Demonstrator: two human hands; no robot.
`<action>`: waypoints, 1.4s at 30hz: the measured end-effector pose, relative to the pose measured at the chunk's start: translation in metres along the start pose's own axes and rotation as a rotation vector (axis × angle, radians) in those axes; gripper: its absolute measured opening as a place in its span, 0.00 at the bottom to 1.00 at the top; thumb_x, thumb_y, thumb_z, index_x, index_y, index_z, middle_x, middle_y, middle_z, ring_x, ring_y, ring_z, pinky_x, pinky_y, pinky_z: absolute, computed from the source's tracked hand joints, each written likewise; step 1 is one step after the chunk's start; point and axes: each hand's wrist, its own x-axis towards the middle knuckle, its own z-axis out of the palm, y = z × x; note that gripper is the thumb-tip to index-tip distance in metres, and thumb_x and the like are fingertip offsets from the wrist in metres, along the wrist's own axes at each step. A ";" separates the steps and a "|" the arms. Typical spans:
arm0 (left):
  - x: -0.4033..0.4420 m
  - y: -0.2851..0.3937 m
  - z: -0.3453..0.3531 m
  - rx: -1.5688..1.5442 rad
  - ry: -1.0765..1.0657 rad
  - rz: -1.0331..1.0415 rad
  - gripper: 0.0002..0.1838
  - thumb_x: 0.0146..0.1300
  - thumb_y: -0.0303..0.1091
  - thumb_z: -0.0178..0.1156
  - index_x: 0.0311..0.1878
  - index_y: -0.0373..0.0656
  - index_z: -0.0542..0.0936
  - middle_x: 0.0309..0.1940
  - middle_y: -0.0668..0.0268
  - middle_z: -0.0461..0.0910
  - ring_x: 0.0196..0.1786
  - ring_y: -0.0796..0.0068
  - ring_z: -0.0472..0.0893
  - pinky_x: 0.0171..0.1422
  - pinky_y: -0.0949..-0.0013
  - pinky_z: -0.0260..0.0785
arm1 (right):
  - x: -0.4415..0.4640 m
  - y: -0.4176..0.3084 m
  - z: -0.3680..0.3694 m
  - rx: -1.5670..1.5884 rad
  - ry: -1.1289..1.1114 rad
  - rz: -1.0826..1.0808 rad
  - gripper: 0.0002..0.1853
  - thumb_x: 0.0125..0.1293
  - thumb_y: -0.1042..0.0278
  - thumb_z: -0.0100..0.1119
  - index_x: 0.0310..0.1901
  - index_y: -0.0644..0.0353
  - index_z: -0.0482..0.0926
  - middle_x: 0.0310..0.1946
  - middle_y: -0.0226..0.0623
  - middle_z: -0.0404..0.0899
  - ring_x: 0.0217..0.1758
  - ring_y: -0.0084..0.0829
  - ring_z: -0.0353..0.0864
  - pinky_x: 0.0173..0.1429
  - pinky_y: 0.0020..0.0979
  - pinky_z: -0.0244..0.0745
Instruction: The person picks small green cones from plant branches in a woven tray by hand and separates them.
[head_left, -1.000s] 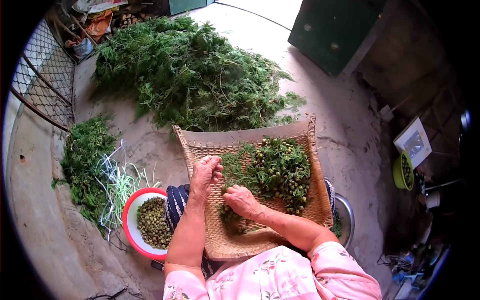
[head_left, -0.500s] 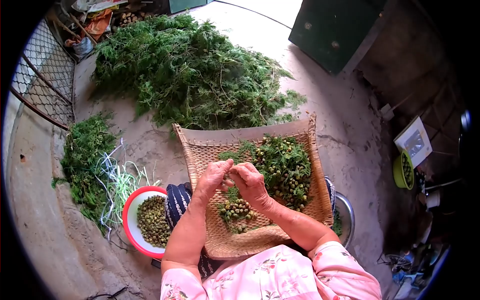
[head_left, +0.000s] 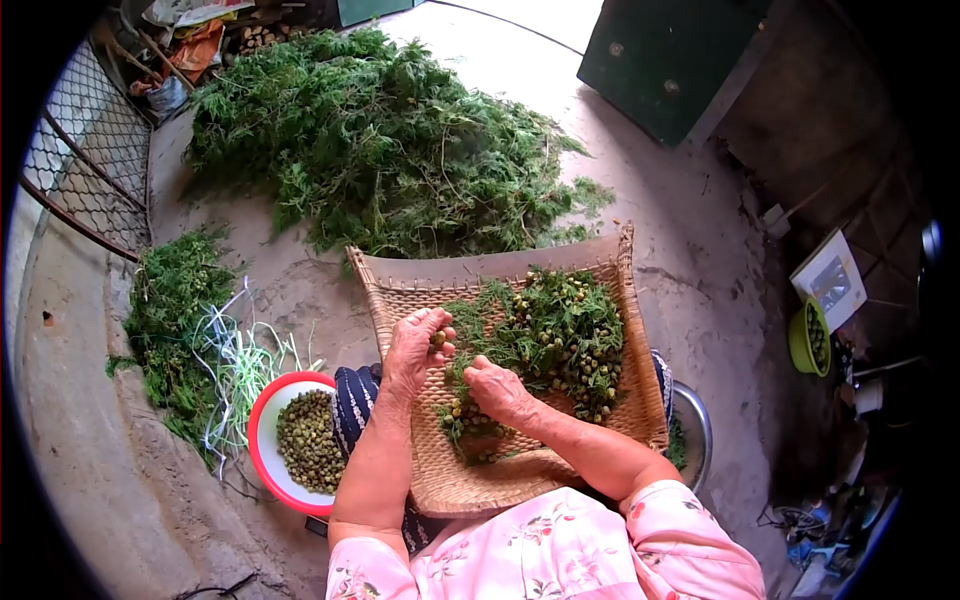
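Left hand (head_left: 412,352): fingers curled round small, knobbly green-brown cones (head_left: 438,341), above a coarse woven tray (head_left: 450,488). Right hand (head_left: 500,392): fingers bunched over the tray; whether gripping anything, cannot tell. Feathery, cone-studded sprigs (head_left: 565,330) heaped on the weave. Round bowl (head_left: 266,436), red-rimmed, white inside, holds loose cones nearby.

Your shirt (head_left: 500,560) is pink with red flowers, your trousers (head_left: 356,395) navy with white stripes. Around you are a tan woven tray (head_left: 450,492), green sprigs (head_left: 535,345), olive-brown cones (head_left: 310,440), a white bowl (head_left: 267,440) rimmed red, and a dark green door (head_left: 660,70).
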 end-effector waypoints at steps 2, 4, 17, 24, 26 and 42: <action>0.000 0.001 0.001 0.013 0.011 0.000 0.10 0.64 0.39 0.56 0.38 0.42 0.77 0.24 0.69 0.78 0.20 0.83 0.76 0.17 0.84 0.66 | 0.000 -0.003 -0.004 0.041 0.036 0.049 0.05 0.53 0.79 0.52 0.33 0.62 0.71 0.38 0.46 0.69 0.39 0.49 0.76 0.40 0.43 0.74; -0.001 0.003 0.003 0.036 0.010 -0.003 0.10 0.64 0.38 0.56 0.38 0.42 0.77 0.24 0.69 0.78 0.20 0.83 0.76 0.17 0.84 0.67 | 0.002 0.011 0.002 0.066 0.081 0.044 0.06 0.53 0.77 0.54 0.34 0.62 0.71 0.37 0.46 0.69 0.39 0.49 0.75 0.41 0.43 0.73; -0.001 0.000 0.008 0.306 -0.042 -0.010 0.09 0.64 0.37 0.56 0.39 0.42 0.77 0.24 0.69 0.77 0.22 0.84 0.76 0.19 0.83 0.66 | 0.002 0.013 0.005 0.111 0.104 0.155 0.10 0.51 0.80 0.52 0.38 0.62 0.74 0.37 0.47 0.68 0.42 0.49 0.73 0.45 0.42 0.72; -0.002 -0.002 0.008 0.323 -0.057 -0.003 0.10 0.64 0.38 0.55 0.40 0.41 0.77 0.26 0.70 0.77 0.23 0.83 0.75 0.23 0.81 0.67 | 0.007 0.019 -0.003 0.177 0.336 0.066 0.07 0.53 0.81 0.53 0.34 0.61 0.75 0.30 0.43 0.71 0.38 0.45 0.73 0.41 0.40 0.71; -0.001 -0.002 0.008 0.329 -0.059 -0.010 0.11 0.64 0.39 0.55 0.40 0.41 0.77 0.26 0.70 0.77 0.23 0.83 0.75 0.23 0.81 0.67 | 0.006 0.014 -0.017 0.172 0.355 0.069 0.06 0.53 0.80 0.55 0.34 0.62 0.76 0.30 0.42 0.72 0.36 0.44 0.74 0.40 0.39 0.72; -0.005 0.000 0.009 0.244 -0.252 -0.030 0.08 0.61 0.36 0.59 0.38 0.42 0.78 0.25 0.70 0.77 0.23 0.83 0.74 0.22 0.81 0.65 | 0.005 -0.008 -0.046 1.229 0.365 0.189 0.07 0.65 0.71 0.53 0.38 0.66 0.76 0.25 0.29 0.78 0.25 0.17 0.77 0.26 0.19 0.73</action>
